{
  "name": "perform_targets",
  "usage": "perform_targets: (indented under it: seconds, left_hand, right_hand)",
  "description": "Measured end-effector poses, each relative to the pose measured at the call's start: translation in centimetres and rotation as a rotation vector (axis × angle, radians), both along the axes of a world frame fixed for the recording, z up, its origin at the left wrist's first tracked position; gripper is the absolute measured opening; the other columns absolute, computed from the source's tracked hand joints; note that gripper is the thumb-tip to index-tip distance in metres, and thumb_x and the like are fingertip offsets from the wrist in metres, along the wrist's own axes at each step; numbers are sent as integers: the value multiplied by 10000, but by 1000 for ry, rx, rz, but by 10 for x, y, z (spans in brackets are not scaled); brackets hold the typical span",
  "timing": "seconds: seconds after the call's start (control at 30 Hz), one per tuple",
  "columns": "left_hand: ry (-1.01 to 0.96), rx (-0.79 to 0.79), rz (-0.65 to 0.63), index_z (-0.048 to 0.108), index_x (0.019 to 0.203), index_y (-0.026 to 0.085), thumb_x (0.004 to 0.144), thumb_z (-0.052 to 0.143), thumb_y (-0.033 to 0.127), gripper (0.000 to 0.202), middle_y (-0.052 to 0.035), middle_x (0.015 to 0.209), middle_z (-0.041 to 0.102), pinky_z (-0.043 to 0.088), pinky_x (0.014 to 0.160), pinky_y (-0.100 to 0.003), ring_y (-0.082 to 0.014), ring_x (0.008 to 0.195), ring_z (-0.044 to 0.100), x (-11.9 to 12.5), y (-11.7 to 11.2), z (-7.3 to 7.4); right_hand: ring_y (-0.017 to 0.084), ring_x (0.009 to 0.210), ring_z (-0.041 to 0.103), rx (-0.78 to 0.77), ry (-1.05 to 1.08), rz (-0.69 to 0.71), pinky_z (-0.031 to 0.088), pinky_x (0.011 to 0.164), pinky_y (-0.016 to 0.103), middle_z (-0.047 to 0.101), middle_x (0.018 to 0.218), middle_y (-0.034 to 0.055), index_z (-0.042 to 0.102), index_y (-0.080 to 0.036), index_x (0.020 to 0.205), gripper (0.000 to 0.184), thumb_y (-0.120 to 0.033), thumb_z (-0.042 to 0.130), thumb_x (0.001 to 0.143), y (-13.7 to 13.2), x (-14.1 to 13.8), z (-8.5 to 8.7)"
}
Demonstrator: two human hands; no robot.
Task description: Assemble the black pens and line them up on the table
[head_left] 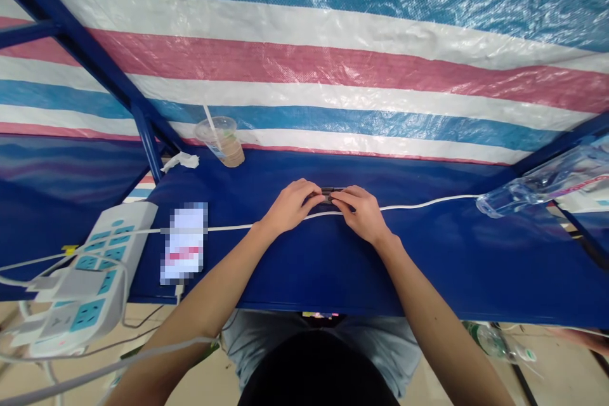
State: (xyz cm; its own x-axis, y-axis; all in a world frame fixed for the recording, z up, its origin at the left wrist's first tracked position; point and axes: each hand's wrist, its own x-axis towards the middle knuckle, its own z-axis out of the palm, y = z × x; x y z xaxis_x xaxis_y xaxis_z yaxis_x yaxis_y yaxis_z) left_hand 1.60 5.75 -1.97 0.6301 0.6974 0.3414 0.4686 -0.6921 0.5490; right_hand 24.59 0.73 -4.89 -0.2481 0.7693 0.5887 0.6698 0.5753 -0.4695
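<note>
My left hand [295,203] and my right hand [356,208] meet over the blue shelf [323,266], fingertips almost together. Between them is a small dark, slender object [327,191], pinched from both ends. Fingers cover most of it, so its kind cannot be made out. Under my wrists a white cable [428,203] runs across the shelf. To the left of my forearm lies a phone [184,244] with its screen lit and blurred, a charging plug at its lower end.
A white power strip [137,222] with chargers and cables sits at the left. Toward the back stand a plastic cup [231,147] with a straw and a crumpled tissue [183,160]. A large clear bottle [533,187] lies right; another bottle [495,339] is on the floor. Striped sheeting [304,63] hangs behind.
</note>
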Motion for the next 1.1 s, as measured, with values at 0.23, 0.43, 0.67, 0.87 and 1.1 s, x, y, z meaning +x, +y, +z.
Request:
perform_targets:
  seconds: [0.23, 0.43, 0.67, 0.87, 1.1]
  left_hand:
    - [-11, 60, -48, 661, 1115, 226, 1096, 573, 357, 159, -52, 1068, 743, 509, 882, -363, -215, 961, 655, 0, 2, -8]
    - [-13, 57, -43, 678, 1175, 239, 1075, 616, 449, 242, -62, 1124, 761, 526, 940, -388, -233, 1016, 673, -1, 2, -3]
    - [-19, 63, -26, 722, 1053, 225, 1113, 527, 463, 314, -65, 1050, 781, 523, 939, -401, -233, 990, 683, -1, 4, -3]
    - [-24, 33, -4, 692, 1202, 252, 1079, 586, 518, 313, -58, 1113, 772, 532, 946, -388, -228, 1004, 688, -4, 5, -6]
    - [-10, 39, -17, 717, 1041, 225, 1128, 482, 446, 335, -59, 1040, 779, 515, 957, -399, -229, 974, 680, -3, 6, -4]
  right_hand:
    - [245, 901, 711, 20, -20, 0, 578, 865, 419, 796, 1027, 84, 800, -242, 1121, 221, -278, 584, 1088, -1, 0, 2]
    - [241, 914, 715, -9, -27, -11, 580, 879, 419, 801, 1049, 80, 794, -255, 1126, 221, -279, 576, 1092, 1, 0, 1]
    - [241, 929, 721, 4, -42, 7, 560, 881, 415, 804, 1048, 76, 789, -247, 1137, 205, -265, 591, 1086, 2, -1, 0]
    - [237, 927, 717, -19, -36, -21, 562, 872, 409, 802, 1053, 76, 794, -258, 1142, 221, -293, 581, 1094, 2, -2, 0]
    - [237, 917, 714, -2, -37, -4, 570, 868, 407, 797, 1038, 76, 799, -260, 1135, 225, -308, 583, 1095, 3, -1, -3]
